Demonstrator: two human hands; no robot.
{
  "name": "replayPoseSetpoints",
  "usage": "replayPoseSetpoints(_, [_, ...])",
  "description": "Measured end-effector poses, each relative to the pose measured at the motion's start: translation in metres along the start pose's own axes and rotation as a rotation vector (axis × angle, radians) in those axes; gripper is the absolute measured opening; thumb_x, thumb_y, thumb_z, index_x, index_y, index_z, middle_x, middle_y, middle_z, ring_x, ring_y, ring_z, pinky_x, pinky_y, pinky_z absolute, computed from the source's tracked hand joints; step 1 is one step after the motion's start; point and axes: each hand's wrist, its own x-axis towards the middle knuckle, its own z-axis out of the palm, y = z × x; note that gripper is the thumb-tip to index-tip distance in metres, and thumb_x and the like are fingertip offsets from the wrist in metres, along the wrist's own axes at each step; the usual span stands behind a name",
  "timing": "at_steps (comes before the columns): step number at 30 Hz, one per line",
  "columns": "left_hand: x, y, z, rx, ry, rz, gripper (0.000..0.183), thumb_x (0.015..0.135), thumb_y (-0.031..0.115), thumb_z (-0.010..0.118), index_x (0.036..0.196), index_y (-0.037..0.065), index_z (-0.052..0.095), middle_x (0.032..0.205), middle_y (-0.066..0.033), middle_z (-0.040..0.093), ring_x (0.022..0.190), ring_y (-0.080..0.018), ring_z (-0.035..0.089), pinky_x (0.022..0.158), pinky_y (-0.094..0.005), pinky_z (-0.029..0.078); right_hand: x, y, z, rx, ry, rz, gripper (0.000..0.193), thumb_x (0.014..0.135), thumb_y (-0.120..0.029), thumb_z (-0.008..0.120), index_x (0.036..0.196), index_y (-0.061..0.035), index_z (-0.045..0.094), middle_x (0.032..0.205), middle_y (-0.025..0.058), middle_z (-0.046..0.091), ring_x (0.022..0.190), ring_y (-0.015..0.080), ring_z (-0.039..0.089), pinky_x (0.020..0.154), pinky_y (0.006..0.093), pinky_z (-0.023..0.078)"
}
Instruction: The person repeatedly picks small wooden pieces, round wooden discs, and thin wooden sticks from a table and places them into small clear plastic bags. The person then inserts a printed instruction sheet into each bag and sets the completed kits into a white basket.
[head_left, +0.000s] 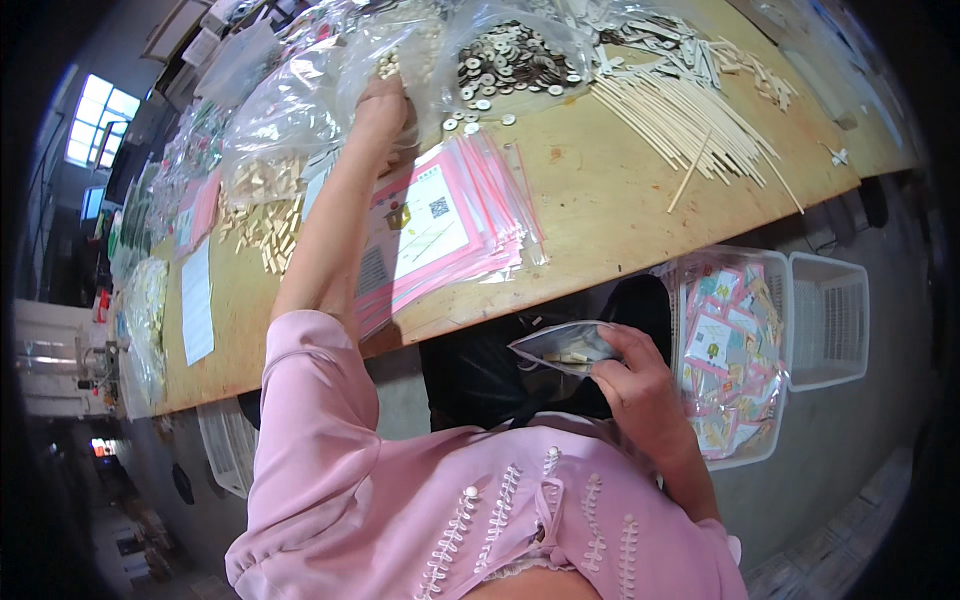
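Observation:
My left hand [380, 105] reaches far over the table to the mouth of a clear plastic bag of small pale round beads [420, 45]. Its fingers look curled together among the beads, with the tips hidden. Close to my body, my right hand [637, 375] grips the edge of a clear plastic pouch [540, 345], thumb and fingers pressed together. The pouch gapes, and a few small pale wooden pieces [572, 355] lie inside. Under my left forearm is a stack of flat pink-edged printed pouches [480, 205].
Grey-and-white washers [515, 65], wooden sticks [680, 125] and small wooden blocks [268, 232] are heaped on the table [570, 220]. A white basket of filled packets [735, 350] stands below the table's edge at right, beside another white basket [828, 335]. A white paper sheet [198, 305] lies at left.

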Motion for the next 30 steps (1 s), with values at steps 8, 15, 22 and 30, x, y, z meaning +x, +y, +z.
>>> replayPoseSetpoints(8, [-0.005,-0.023,0.006,0.093,0.032,0.134,0.023,0.086,0.008,0.057,0.105,0.002,0.068,0.103,-0.0279,0.067,0.097,-0.0444,0.066,0.086,-0.0485,0.055,0.006,0.009,0.0,0.048,0.038,-0.058,0.01,0.076,0.0,0.071,0.084,0.002,0.065,0.117,0.021,0.064,0.113,0.0395,0.062,0.097,0.0451,0.051])
replayPoseSetpoints(15, [-0.05,0.006,-0.041,-0.639,0.111,-0.065,0.016,0.089,0.012,0.07,0.098,-0.002,0.069,0.093,-0.0112,0.072,0.083,-0.0238,0.069,0.075,-0.0338,0.053,0.005,0.008,-0.003,0.124,0.011,-0.041,0.01,0.081,-0.003,0.07,0.089,0.0005,0.067,0.124,0.0218,0.061,0.12,0.0396,0.057,0.103,0.0458,0.047])
replayPoseSetpoints(22, [-0.193,0.142,-0.125,-1.186,-0.339,0.26,0.015,0.092,0.006,0.071,0.106,0.002,0.069,0.095,-0.0041,0.071,0.086,-0.0099,0.066,0.077,-0.0259,0.053,0.014,0.009,-0.006,0.1,-0.003,-0.048,0.008,0.083,-0.004,0.068,0.09,0.0001,0.066,0.132,0.0228,0.058,0.125,0.0407,0.054,0.105,0.0456,0.045])
replayPoseSetpoints(30, [-0.088,0.13,-0.068,-0.567,0.2,0.441,0.021,0.092,0.005,0.065,0.113,0.006,0.071,0.102,-0.0167,0.069,0.085,-0.0312,0.069,0.073,-0.0398,0.054,0.014,0.008,-0.005,0.103,-0.051,-0.032,0.006,0.083,-0.003,0.066,0.087,0.0014,0.065,0.132,0.0246,0.057,0.127,0.041,0.053,0.107,0.0454,0.044])
